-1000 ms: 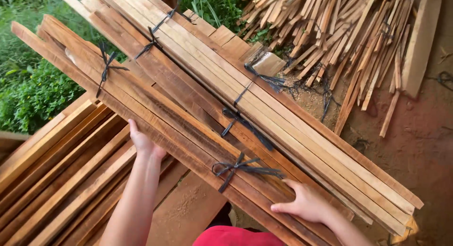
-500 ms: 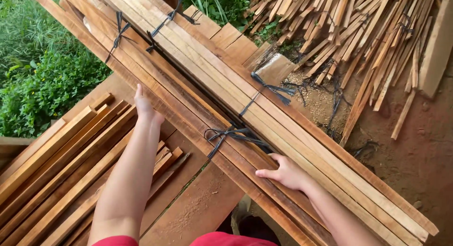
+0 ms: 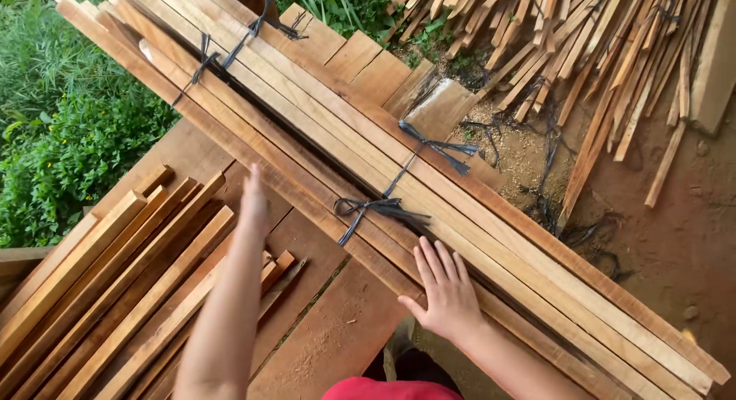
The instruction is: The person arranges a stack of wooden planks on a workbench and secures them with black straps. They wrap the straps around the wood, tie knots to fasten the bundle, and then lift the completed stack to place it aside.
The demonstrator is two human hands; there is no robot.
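Long bundles of wooden slats lie diagonally from top left to bottom right, tied with dark straps. My right hand lies flat with fingers spread on the near edge of the lower bundle, just below a strap knot. My left hand is stretched out, blurred, beside the bundle's lower edge, fingers together and holding nothing. I cannot tell whether it touches the wood.
A pile of loose slats lies at lower left on wide boards. More loose slats are heaped at top right on bare earth. Green plants grow at left.
The bundles have slid up and to the right across the view. My right hand has gone from gripping the edge to lying flat on it. My left arm stays stretched forward.
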